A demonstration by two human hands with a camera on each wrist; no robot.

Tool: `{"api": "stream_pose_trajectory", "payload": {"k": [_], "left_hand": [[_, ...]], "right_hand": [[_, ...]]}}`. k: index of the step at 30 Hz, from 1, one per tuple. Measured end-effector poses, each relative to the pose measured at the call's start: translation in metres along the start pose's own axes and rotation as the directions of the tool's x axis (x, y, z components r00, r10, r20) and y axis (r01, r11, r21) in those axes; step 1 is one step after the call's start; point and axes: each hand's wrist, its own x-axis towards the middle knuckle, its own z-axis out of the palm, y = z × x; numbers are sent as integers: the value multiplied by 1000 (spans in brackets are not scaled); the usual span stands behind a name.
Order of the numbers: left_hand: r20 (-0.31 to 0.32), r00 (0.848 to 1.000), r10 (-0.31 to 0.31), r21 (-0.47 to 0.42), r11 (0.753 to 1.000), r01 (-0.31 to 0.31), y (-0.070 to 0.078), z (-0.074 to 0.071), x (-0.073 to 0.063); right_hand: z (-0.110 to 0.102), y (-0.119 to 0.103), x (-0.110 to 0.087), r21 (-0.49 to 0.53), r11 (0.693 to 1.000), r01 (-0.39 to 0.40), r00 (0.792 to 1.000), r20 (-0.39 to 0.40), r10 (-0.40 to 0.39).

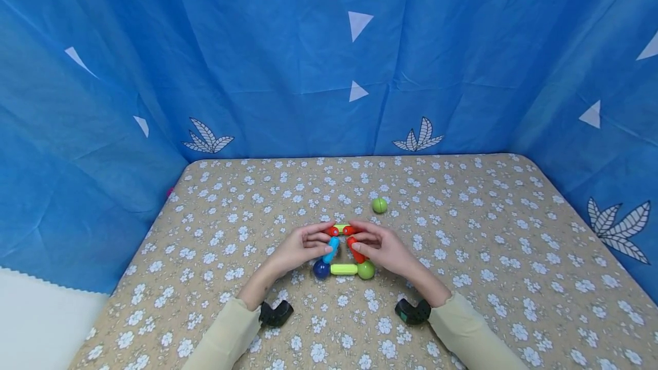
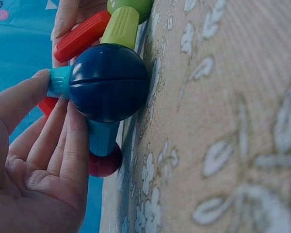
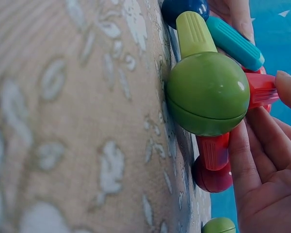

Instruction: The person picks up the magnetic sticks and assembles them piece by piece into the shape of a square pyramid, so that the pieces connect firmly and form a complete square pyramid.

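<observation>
A frame of toy magnetic sticks and balls stands on the table between the two hands. Its near side has a dark blue ball (image 1: 321, 269), a yellow-green stick (image 1: 344, 269) and a green ball (image 1: 365, 270). My left hand (image 1: 303, 250) has its thumb on a light blue stick (image 2: 59, 82) rising from the blue ball, fingers reaching behind toward a red stick (image 1: 333, 231). My right hand (image 1: 382, 249) does likewise with a red stick (image 3: 263, 89) on the green ball. The wrist views show a crimson ball (image 2: 105, 162) farther back on each side. Some fingertip contacts are hidden.
A loose green ball (image 1: 379, 205) lies beyond the frame, slightly right. The table wears a beige floral cloth (image 1: 247, 204), and a blue curtain (image 1: 308, 61) hangs behind and at the sides. A black wrist device (image 1: 276, 313) sits under each wrist.
</observation>
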Motion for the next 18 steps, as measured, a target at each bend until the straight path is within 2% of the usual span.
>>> {"api": "stream_pose_trajectory", "payload": {"k": [8, 15, 18], "left_hand": [[5, 1000, 4, 16, 1000, -4, -1, 0, 2], [14, 1000, -3, -15, 1000, 4, -27, -6, 11], [13, 1000, 8, -18, 1000, -8, -32, -7, 12]], "right_hand": [[0, -2, -1, -23, 999, -26, 1000, -7, 26], [1, -1, -1, -1, 1000, -24, 1000, -16, 24], [0, 0, 0, 7, 1000, -25, 1000, -18, 25]]}}
